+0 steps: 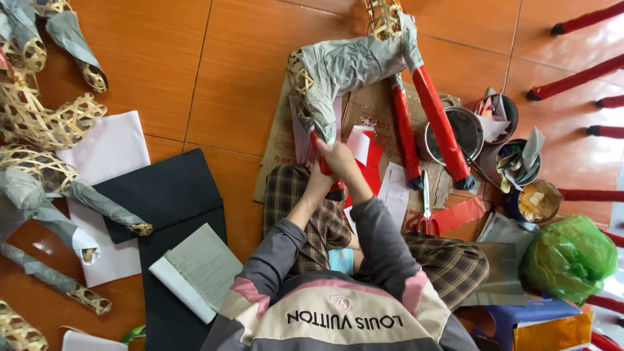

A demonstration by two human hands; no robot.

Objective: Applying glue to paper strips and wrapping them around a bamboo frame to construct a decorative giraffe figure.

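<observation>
A woven bamboo animal frame (344, 68), partly covered in grey paper, stands on a cardboard sheet (279, 143) in front of me. Two of its legs (439, 123) are wrapped in red paper. Both hands meet at the nearer front leg. My right hand (339, 158) presses red paper onto that leg. My left hand (320, 179) grips the same leg lower down, where the red wrap (323, 162) shows between the fingers.
Red-handled scissors (426, 214) and red paper pieces (458, 214) lie to my right. Tins (465, 130) of scraps and a green plastic bag (569, 260) stand beyond. Other bamboo frames (39, 123), white sheets, black paper (169, 195) and a booklet (195, 270) lie left.
</observation>
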